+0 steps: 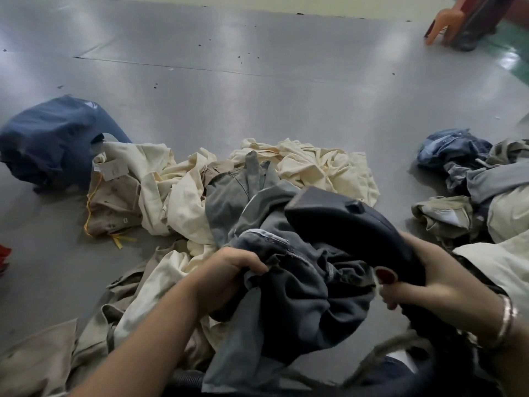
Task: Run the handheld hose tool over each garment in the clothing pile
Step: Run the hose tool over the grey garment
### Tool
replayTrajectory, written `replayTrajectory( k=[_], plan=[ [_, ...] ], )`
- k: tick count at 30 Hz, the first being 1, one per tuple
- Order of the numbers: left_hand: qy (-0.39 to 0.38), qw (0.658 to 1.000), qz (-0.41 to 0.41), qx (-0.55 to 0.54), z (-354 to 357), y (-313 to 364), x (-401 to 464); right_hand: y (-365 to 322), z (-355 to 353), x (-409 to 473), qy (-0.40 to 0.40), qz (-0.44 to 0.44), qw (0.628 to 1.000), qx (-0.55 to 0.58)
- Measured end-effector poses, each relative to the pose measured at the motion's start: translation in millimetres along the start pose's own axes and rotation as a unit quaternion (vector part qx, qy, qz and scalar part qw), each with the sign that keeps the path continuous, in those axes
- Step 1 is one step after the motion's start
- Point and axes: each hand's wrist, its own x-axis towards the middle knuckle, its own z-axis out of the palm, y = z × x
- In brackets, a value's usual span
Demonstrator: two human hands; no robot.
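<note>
Near the frame's lower right — dark handheld hose tool, handle gripped by right hand, nozzle over dark grey garment; left hand clutches that garment. Beyond: cream-and-khaki clothing pile on grey floor.

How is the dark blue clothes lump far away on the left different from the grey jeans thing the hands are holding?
The dark blue garment lies alone on the floor, untouched; the grey denim garment is gripped by the left hand. The blue one looks smooth and plain; the grey one looks faded, with visible seams. The hose tool, held by the right hand, is right beside the grey one, far from the blue. Both are crumpled.
</note>
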Motion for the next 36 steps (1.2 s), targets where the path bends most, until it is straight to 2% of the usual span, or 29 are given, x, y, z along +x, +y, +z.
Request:
replayTrajectory(
  k=[4, 7, 10, 13, 17, 23, 26, 29, 34, 36],
  plan=[
    [-0.002, 1.0, -0.012, 0.011, -3, 2, -2, 1, 5, -2, -0.089, 0.036, 0.994, -0.054],
    [-0.004, 1.0, 0.004, -0.003, 0, -3, -1, 1, 22, 6, -0.02, -0.009, 0.996, -0.085],
    [-0.024, 0.999, 0.003, -0.033, 1, 1, -3, 2, 19, 7, 0.038, -0.034, 0.997, -0.051],
    [-0.034, 0.995, 0.03, -0.085, -3, 11, -6, 4, 3, -2, 0.021, -0.008, 1.0, -0.006],
    [-0.038, 0.993, 0.027, -0.107, -4, 13, -10, 8, 5, -4, -0.038, 0.013, 0.994, -0.098],
    [-0.059, 0.993, 0.017, -0.102, -9, 11, -9, 2, 23, 3, -0.013, -0.024, 0.997, -0.069],
    [-0.091, 0.994, -0.006, -0.056, -3, 7, -7, -1, 31, 10, 0.011, -0.045, 0.999, -0.028],
    [-0.066, 0.998, -0.013, -0.006, 0, 2, -2, -2, 17, 10, 0.03, -0.025, 0.999, -0.012],
    [0.017, 0.992, 0.001, 0.125, 1, 4, -5, -2, -1, 0, -0.071, 0.057, 0.995, -0.041],
    [0.049, 0.981, 0.01, 0.188, 3, 3, -7, -3, 6, 2, -0.084, 0.069, 0.993, -0.043]
  ],
)
